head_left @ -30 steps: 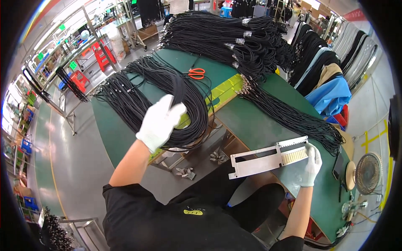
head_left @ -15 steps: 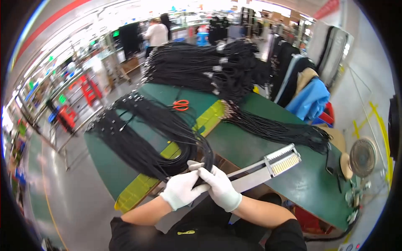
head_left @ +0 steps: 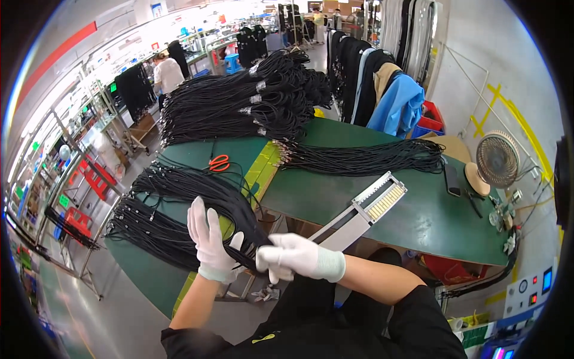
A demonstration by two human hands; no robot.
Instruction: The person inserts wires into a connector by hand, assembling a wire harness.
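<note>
My left hand (head_left: 212, 242), in a white glove, is raised beside a bundle of black cables (head_left: 236, 200). Its fingers are stretched upward, with the thumb apart and the cables passing by the palm. My right hand (head_left: 290, 257), gloved in white too, is closed around the looped end of that bundle. The cables spread leftward over the green table, small connectors showing at their far ends. To the right of my right hand lies a metal slotted fixture (head_left: 382, 200) with a long flat arm.
Orange-handled scissors (head_left: 219, 163) lie beyond the cables. A large pile of black cables (head_left: 239, 99) covers the table's far side; another cable bundle (head_left: 365, 158) stretches right. A small fan (head_left: 498, 158) and a black phone (head_left: 452, 180) are at the right edge. Yellow tape (head_left: 263, 167) crosses the table.
My hands were together at the bundle's bent end. Now the left has opened and moved left and up, while the right stays closed on the cables. The view has shifted rightward.
</note>
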